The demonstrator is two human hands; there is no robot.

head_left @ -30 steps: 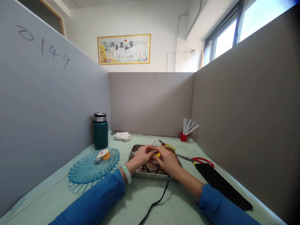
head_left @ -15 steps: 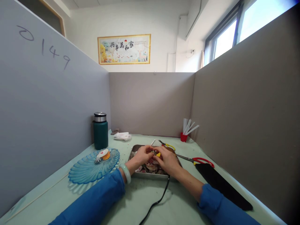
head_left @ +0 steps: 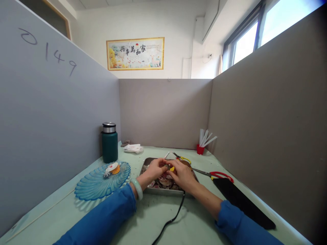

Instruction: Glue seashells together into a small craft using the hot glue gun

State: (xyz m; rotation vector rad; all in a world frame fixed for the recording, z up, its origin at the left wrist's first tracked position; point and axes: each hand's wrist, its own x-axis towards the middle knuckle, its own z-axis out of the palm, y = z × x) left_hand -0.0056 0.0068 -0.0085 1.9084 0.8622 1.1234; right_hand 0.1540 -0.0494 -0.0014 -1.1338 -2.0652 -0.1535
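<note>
With my left hand (head_left: 154, 169) pinching a small piece (head_left: 168, 166) and my right hand (head_left: 183, 175) closed round a yellow-tipped tool (head_left: 173, 168) over the tray (head_left: 163, 191) mid-table, I judge braced fingertips and a slack black cord (head_left: 176, 212) matter most.

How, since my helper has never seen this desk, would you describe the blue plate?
Look below the left partition marked 0149, in front of the dark green flask. The blue plate lies there, left of the metal tray: the only clear, ribbed, shell-shaped dish.
</note>
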